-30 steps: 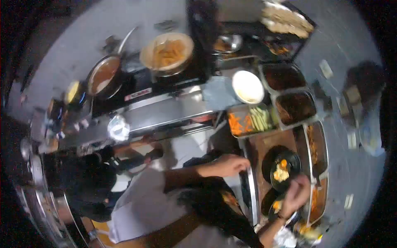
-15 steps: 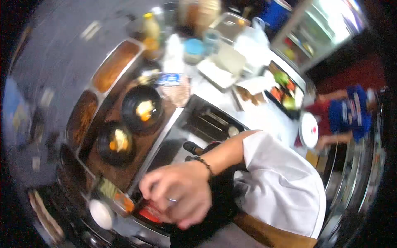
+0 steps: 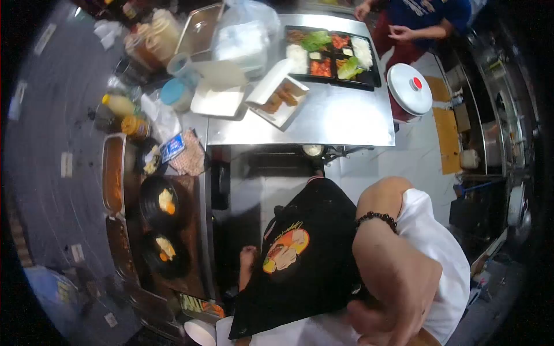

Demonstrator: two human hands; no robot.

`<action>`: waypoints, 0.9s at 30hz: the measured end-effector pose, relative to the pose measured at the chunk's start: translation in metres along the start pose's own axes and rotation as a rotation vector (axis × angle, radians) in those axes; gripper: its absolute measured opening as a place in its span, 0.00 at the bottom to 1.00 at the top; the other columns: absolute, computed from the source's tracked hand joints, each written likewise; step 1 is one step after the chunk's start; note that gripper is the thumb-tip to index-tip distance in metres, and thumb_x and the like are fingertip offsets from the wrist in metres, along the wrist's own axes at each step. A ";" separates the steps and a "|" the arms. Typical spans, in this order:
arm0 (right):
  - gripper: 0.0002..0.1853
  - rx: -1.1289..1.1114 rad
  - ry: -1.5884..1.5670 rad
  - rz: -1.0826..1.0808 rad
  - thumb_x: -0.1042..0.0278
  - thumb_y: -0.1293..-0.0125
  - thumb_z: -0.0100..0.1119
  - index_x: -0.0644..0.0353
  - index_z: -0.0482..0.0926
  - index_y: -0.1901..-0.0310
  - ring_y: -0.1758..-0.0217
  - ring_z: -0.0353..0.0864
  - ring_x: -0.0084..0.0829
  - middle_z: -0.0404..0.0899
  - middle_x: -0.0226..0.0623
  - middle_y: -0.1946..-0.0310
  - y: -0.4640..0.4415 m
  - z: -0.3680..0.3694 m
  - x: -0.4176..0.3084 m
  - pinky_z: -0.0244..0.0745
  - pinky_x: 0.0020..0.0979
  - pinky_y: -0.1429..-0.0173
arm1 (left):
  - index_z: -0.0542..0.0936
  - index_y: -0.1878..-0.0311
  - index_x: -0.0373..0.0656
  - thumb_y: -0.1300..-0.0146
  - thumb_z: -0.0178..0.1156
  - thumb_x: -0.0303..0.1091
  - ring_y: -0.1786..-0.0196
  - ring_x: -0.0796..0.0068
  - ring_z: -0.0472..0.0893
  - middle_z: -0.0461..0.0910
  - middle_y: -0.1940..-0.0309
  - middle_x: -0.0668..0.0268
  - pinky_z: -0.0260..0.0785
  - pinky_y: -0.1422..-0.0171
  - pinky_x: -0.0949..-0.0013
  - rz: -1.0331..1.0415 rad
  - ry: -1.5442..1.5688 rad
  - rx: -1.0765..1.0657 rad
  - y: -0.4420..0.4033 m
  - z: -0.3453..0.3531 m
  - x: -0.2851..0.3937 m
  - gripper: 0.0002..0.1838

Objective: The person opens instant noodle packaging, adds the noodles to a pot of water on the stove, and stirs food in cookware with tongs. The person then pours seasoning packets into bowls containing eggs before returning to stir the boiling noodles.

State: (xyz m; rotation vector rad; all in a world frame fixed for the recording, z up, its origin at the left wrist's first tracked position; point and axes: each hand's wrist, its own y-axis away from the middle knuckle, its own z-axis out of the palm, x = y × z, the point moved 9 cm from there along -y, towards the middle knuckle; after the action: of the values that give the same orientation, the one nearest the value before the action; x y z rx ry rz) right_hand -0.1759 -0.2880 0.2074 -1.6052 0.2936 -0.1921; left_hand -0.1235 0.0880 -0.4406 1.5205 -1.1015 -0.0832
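My right hand [image 3: 398,282], with a dark beaded bracelet [image 3: 376,218] at its wrist, is bent down at the lower right, beside my black apron [image 3: 323,248]. Its fingers are blurred and partly hidden, so I cannot tell whether they hold anything. Left of the apron, low beside the counter, my left hand [image 3: 248,254] looks curled closed, with nothing visible in it. Nearest to it on the brown work surface are two black bowls [image 3: 149,202] [image 3: 151,249], each with pale shreds and something orange inside.
Sauce trays [image 3: 113,173] line the counter's left edge. On the steel table [image 3: 346,124] are an opened white box [image 3: 288,86] of brown food and a black compartment tray [image 3: 330,56] with rice and lettuce. A white-lidded container [image 3: 408,89] stands right, near another person [image 3: 424,20].
The view has turned, bringing the steel table to the top. My right hand has moved from over the counter edge to beside my apron. My left hand has come into view.
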 end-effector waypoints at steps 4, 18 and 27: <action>0.01 -0.114 0.709 0.227 0.76 0.48 0.56 0.60 0.76 0.74 0.78 0.73 0.30 0.74 0.34 0.81 0.025 -0.091 0.033 0.71 0.33 0.67 | 0.72 0.59 0.38 0.42 0.59 0.28 0.72 0.77 0.75 0.75 0.73 0.66 0.70 0.68 0.74 0.361 0.334 0.018 -0.043 -0.012 0.089 0.10; 0.11 -0.832 1.027 1.152 0.67 0.50 0.60 0.49 0.82 0.63 0.48 0.70 0.37 0.73 0.34 0.57 0.380 -0.399 0.334 0.65 0.38 0.47 | 0.78 0.60 0.38 0.43 0.60 0.39 0.63 0.65 0.80 0.80 0.67 0.54 0.69 0.57 0.68 0.243 -0.380 0.097 -0.028 0.131 0.209 0.14; 0.12 -0.797 0.698 1.337 0.63 0.49 0.60 0.51 0.81 0.62 0.52 0.71 0.38 0.77 0.32 0.64 0.398 -0.427 0.336 0.63 0.40 0.46 | 0.76 0.60 0.36 0.42 0.59 0.35 0.67 0.73 0.77 0.79 0.72 0.60 0.69 0.61 0.70 0.209 -0.228 0.089 -0.007 0.141 0.243 0.12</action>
State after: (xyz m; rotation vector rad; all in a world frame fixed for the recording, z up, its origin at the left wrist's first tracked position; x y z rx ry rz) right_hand -0.0130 -0.8113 -0.1838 -1.6902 2.0846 0.4770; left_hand -0.0713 -0.1769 -0.3645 1.4914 -1.4572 -0.0658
